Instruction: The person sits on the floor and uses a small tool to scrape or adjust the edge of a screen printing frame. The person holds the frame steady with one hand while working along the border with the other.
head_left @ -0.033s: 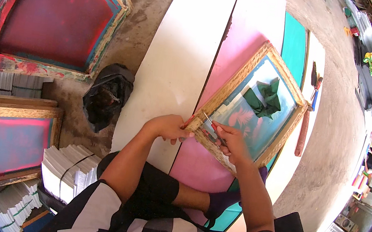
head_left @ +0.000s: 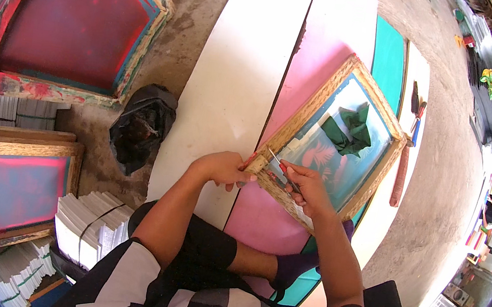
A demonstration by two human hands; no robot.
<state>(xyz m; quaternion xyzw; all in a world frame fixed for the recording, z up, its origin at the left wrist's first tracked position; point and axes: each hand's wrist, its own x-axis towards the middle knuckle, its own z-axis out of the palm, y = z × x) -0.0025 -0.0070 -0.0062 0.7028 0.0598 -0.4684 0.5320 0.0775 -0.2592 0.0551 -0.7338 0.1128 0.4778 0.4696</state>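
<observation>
A wooden-framed screen [head_left: 335,134] with a blue-edged mesh lies slanted across the pink and green boards. A crumpled dark green cloth [head_left: 353,130] rests on its mesh. My left hand [head_left: 226,169] grips the frame's near-left corner, its thumb and fingers closed on the wood. Inside my closed right hand [head_left: 308,190] is a thin red-handled tool [head_left: 283,166]; its narrow metal tip points at the frame's left bar, close to my left hand. Whether the tip touches the wood, I cannot tell. The kind of tool is unclear, since my fingers cover part of it.
Brushes [head_left: 417,117] and a reddish-brown rod [head_left: 400,177] lie along the right board. To the left are a black plastic bag [head_left: 143,121], a large red screen [head_left: 77,19], a smaller pink-edged screen [head_left: 20,189] and bundled white sheets [head_left: 87,226]. Another person [head_left: 491,214] is far right.
</observation>
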